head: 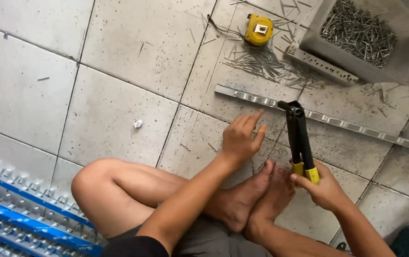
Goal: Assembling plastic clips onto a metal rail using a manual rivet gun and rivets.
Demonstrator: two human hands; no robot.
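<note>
The right hand (326, 188) was clamped on the yellow-tipped black handles of a hand riveter (300, 140), nose on the long perforated metal strip (328, 119). The left hand (241, 137), fingers spread and empty, hovered beside it. Squeezing well probably called for keeping the nose square to the strip.

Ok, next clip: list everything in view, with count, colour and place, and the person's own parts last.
rivet tool: one, black with yellow grips, nose on the strip
metal strip: one, silver, lying across the tiled floor
tape measure: one, yellow, top centre
box of rivets: one, grey, top right
loose rivets: many, silver, scattered by the box
stacked strips: several, silver with blue film, bottom left
paper scrap: one, white, on the floor
left hand: fingers spread beside the strip
right hand: gripping the tool handles
</note>
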